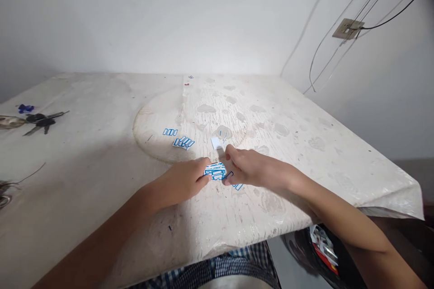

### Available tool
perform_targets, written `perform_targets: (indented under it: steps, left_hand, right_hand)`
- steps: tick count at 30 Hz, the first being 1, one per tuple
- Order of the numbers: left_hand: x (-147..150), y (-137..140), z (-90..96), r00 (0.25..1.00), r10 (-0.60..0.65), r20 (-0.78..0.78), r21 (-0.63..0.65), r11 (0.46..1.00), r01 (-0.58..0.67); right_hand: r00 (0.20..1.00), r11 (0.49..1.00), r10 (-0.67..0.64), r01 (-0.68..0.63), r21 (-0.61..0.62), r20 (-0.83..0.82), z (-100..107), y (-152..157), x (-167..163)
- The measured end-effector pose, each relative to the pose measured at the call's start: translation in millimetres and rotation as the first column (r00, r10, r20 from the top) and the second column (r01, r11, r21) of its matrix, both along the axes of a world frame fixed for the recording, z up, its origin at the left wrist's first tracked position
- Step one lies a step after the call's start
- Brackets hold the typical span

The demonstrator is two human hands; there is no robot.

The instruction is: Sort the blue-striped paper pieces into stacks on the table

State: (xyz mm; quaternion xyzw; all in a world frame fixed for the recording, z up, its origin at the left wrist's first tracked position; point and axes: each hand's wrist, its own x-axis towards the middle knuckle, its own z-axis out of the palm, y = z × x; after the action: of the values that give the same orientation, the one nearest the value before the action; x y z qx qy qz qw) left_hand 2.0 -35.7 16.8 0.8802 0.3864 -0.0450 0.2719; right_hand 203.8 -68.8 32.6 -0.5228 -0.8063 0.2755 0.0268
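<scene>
Pinched between the thumb and fingers of my left hand [190,178] is a small white paper sheet with blue-outlined strips [214,171], just above the table. My right hand [247,167] is close on its right side, thumb and fingers curled. At its fingertips shows a small blue-edged paper strip [229,175]; the fingers partly hide it. A few more blue-edged strips [238,186] lie beneath that hand. Beyond the hands, a blank white paper piece [216,143] lies flat, with a cluster of blue-edged strips [184,142] and a smaller row of strips [170,132] to its left.
A pale plastic-covered table [101,189] runs to the wall. Keys [42,119] lie at the far left with a blue object [26,109]. Small scraps dot the cover. Below the right edge stands a dark container with wrappers [323,248]. Wires hang from a wall socket [348,29].
</scene>
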Motion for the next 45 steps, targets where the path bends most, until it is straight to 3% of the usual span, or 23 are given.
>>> perform_targets:
  steps: [6, 10, 16, 28, 40, 45]
  left_hand:
    - [-1.7, 2.0, 1.3, 1.0, -0.001, 0.009, -0.059, 0.998, 0.002]
    - [-1.9, 1.7, 2.2, 1.0, 0.001, 0.011, -0.058, 0.998, 0.0]
    - [-1.4, 1.7, -0.6, 0.999, 0.0, 0.042, -0.043, 0.999, 0.002]
    - [-3.7, 2.8, -7.0, 0.997, -0.033, 0.074, 0.004, 0.999, 0.032]
    - [-4.3, 2.0, -10.3, 0.992, -0.036, 0.119, 0.027, 0.999, 0.033]
    - [-5.4, 1.9, -11.0, 0.995, -0.016, 0.102, 0.006, 1.0, 0.016]
  right_hand:
    - [0.996, 0.991, 0.075, -0.079, 0.108, 0.04, -15.1, -12.6, -6.9]
    - [0.995, 0.992, 0.101, -0.101, 0.079, 0.002, -11.1, -15.4, -6.3]
    - [0.994, 0.997, 0.039, -0.045, 0.06, 0.103, 0.1, -21.1, -12.6]
    - [0.998, 0.995, 0.067, -0.067, 0.079, 0.003, -7.2, -20.8, -11.6]
    - [0.991, 0.995, 0.099, -0.101, -0.021, -0.092, -11.4, -13.0, -4.2]
    - [0.973, 0.98, 0.135, -0.159, -0.12, -0.185, -9.5, -0.2, 5.9]
